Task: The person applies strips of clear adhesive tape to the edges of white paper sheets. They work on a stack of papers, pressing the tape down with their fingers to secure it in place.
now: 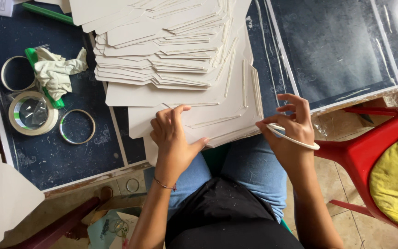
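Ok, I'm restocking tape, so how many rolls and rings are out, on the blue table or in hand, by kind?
Thick tape roll on the table: 1
Thin rings on the table: 2
White ring held in the right hand: 1
Total: 4

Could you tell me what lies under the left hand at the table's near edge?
The left hand rests on flat white card sheets, fanned in a stack on the dark blue table. How many sheets lie beneath, and the table under them, is covered.
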